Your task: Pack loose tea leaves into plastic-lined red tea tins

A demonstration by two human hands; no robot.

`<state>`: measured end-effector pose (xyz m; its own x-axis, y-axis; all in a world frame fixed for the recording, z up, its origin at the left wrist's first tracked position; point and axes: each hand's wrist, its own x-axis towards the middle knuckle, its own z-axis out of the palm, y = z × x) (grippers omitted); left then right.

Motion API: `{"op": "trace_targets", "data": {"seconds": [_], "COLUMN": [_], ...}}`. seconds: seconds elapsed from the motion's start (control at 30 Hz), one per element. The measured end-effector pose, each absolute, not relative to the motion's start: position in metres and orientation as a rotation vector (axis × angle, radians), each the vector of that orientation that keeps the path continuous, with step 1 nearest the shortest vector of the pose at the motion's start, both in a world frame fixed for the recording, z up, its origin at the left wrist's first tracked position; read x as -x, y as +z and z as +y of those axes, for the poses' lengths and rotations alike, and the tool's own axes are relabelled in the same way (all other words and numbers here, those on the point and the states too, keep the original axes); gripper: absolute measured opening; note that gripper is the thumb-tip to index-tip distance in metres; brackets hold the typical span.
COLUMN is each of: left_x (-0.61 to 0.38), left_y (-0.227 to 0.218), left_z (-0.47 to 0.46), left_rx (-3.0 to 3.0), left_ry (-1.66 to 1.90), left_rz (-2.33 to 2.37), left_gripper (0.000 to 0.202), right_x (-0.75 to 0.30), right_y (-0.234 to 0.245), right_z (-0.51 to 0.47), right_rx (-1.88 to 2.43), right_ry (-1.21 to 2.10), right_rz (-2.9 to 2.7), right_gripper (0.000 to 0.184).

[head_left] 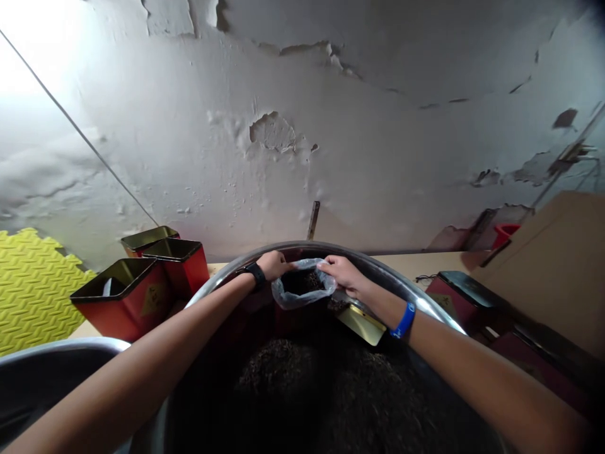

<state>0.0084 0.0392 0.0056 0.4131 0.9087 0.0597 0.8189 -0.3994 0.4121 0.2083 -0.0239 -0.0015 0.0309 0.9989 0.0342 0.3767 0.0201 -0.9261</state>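
Note:
My left hand [274,265] and my right hand [341,272] each pinch one side of the rim of a clear plastic bag [302,294], holding it spread over the far part of a large metal basin [425,302]. Dark loose tea leaves [302,378] fill the basin, and some sit inside the bag. A gold scoop [362,323] lies on the leaves just under my right wrist. My left wrist wears a black watch, my right a blue band.
Three open red tins [137,290] with gold interiors stand at the left on a table. A second metal basin [42,359] is at the lower left, a yellow foam mat [28,284] beyond it. Dark closed tins [466,290] and a cardboard box [558,265] stand at the right. A peeling white wall rises behind.

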Motion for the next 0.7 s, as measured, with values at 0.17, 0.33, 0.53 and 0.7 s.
{"op": "trace_targets", "data": {"seconds": [0.17, 0.33, 0.53, 0.7], "left_x": [-0.005, -0.002, 0.002, 0.005], "left_y": [0.015, 0.022, 0.030, 0.036], "left_z": [0.041, 0.033, 0.035, 0.037], "left_rx": [-2.335, -2.343, -2.341, -2.168], "left_ry": [0.574, 0.262, 0.448, 0.828], "left_rz": [1.370, 1.420, 1.374, 1.303], "left_gripper": [0.045, 0.035, 0.018, 0.018], "right_x": [-0.215, -0.215, -0.221, -0.229], "right_y": [0.015, 0.016, 0.025, 0.024], "right_z": [-0.028, -0.028, -0.025, -0.024], "right_rx": [1.456, 1.453, 1.468, 1.440], "right_ry": [0.788, 0.858, 0.974, 0.966], "right_rz": [-1.457, -1.385, -1.373, -1.325], "right_gripper": [0.019, 0.010, 0.013, 0.016]}}
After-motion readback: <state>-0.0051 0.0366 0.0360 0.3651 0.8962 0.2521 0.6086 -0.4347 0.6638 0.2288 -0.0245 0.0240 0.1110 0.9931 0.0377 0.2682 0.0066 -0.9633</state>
